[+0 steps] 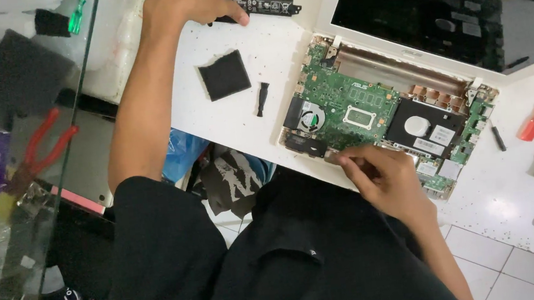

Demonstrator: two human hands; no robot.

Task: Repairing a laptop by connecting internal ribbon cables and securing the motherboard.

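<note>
White table point(245, 116), left hand point(199, 1) fingers pinching black strip point(264, 5), right hand point(382, 175) fingers pressed at laptop board point(353, 107) near edge.

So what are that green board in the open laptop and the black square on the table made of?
The green board looks like rigid, glossy circuit laminate studded with metal parts. The black square seems soft, matte foam or rubber, judging by its dull, slightly ragged edges; I can't tell which.

black battery bar point(265, 5), opened white laptop point(366, 106)
</note>
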